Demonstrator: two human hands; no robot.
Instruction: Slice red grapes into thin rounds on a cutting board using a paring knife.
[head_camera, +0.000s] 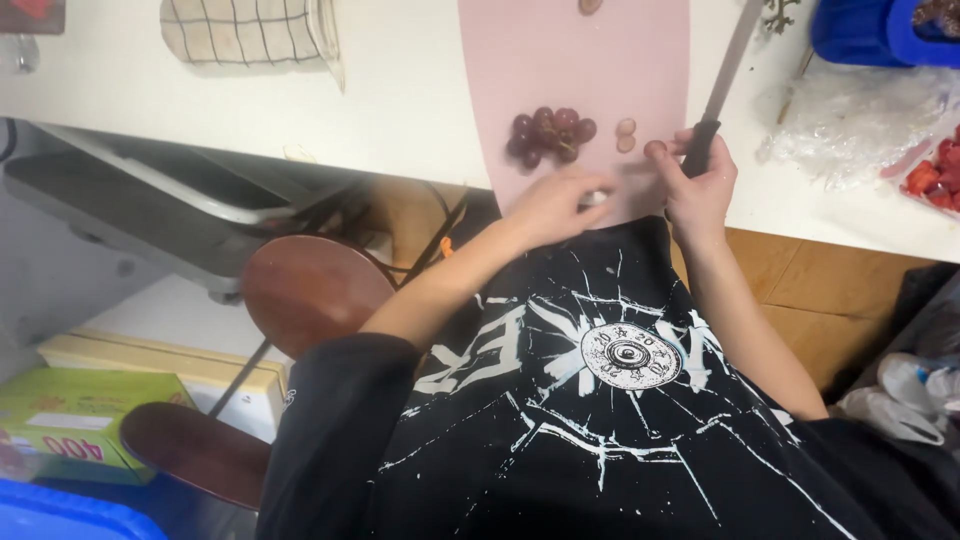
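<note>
On the cutting mat (575, 60): grape cluster (548, 136) near its front edge, two cut pieces (626, 135) just right of the cluster, knife (722, 85) along the mat's right edge, cloth (250, 35) well left, plastic wrap (850, 120) right.

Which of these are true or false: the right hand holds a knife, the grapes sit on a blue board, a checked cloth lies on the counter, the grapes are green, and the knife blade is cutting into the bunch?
1. The right hand holds a knife. True: it grips the dark handle.
2. The grapes sit on a blue board. False: the cutting mat is pink.
3. A checked cloth lies on the counter. True.
4. The grapes are green. False: they are dark red.
5. The knife blade is cutting into the bunch. False: the blade points away, up over the counter, apart from the grapes.
6. The left hand is at the mat's near edge. True.
</note>
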